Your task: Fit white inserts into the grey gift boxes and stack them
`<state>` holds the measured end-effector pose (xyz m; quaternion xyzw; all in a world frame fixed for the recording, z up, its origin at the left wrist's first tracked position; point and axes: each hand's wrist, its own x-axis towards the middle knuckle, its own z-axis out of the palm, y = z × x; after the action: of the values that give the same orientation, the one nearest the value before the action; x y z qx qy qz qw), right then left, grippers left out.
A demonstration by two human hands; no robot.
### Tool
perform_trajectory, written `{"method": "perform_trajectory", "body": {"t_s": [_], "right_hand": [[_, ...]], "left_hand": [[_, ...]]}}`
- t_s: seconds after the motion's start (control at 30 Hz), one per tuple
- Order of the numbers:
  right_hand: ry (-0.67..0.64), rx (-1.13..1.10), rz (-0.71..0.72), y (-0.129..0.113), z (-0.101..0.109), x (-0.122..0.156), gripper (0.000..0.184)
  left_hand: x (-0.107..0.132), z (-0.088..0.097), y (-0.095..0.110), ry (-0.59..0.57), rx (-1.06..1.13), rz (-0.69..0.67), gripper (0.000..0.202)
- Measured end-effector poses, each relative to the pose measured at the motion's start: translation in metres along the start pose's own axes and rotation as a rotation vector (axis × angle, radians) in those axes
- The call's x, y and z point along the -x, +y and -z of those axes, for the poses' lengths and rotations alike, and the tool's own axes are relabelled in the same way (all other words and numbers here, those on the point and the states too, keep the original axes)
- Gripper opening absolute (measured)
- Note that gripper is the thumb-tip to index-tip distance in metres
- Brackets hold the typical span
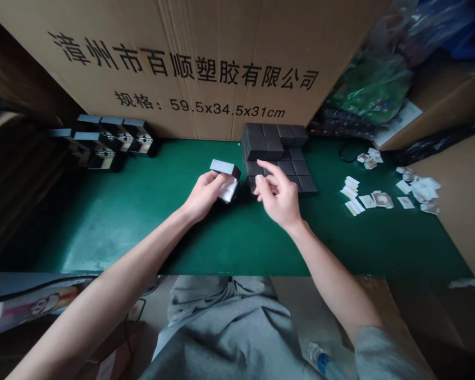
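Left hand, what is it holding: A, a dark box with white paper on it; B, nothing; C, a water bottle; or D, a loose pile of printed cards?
A. The left hand wraps around a dark box, with white paper showing on its side.

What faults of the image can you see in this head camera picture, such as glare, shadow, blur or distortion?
In the head view, pale glare lies on the green mat at lower left; wide-angle distortion tilts the cardboard carton and stretches the left forearm; shadow falls beneath the right hand; no strong blur shows.
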<state>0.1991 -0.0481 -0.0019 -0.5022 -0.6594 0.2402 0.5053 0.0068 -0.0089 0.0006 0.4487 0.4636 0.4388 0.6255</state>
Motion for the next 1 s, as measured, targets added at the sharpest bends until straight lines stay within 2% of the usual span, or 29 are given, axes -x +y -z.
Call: {"method": "perform_trajectory", "body": {"t_s": [0.13, 0.23, 0.3, 0.4, 0.47, 0.53, 0.6, 0.67, 0.83, 1.0], "right_hand": [[0.089, 0.166, -0.003, 0.020, 0.039, 0.002, 0.028], [0.195, 0.518, 0.042, 0.041, 0.082, 0.009, 0.027], [0.340, 0.721, 0.034, 0.057, 0.115, 0.015, 0.030], [0.532, 0.899, -0.109, 0.077, 0.163, 0.029, 0.032], [0.514, 0.956, -0.251, 0.088, 0.189, 0.041, 0.037], [0.472, 0.988, -0.456, 0.097, 0.207, 0.053, 0.045], [0.389, 0.981, -0.625, 0.106, 0.218, 0.064, 0.053], [0.349, 0.965, -0.656, 0.114, 0.223, 0.073, 0.054], [0.368, 0.941, -0.438, 0.124, 0.227, 0.081, 0.052], [0.408, 0.876, -0.403, 0.124, 0.232, 0.079, 0.046]], "left_hand": [[0.002, -0.002, 0.001, -0.037, -0.014, -0.006, 0.034], [0.002, -0.002, 0.001, -0.049, -0.005, -0.016, 0.035], [0.002, -0.002, 0.001, -0.060, -0.006, -0.028, 0.035], [0.001, -0.002, 0.002, -0.053, -0.028, -0.041, 0.033], [0.001, -0.001, 0.002, -0.041, -0.047, -0.038, 0.031], [0.000, 0.000, 0.001, -0.033, -0.061, -0.032, 0.031], [-0.001, 0.000, 0.000, -0.023, -0.061, -0.038, 0.030], [-0.003, 0.001, -0.001, -0.028, -0.056, -0.036, 0.032], [-0.004, 0.001, -0.002, -0.021, -0.057, -0.040, 0.034], [-0.002, 0.001, 0.001, -0.001, -0.080, -0.025, 0.035]]}}
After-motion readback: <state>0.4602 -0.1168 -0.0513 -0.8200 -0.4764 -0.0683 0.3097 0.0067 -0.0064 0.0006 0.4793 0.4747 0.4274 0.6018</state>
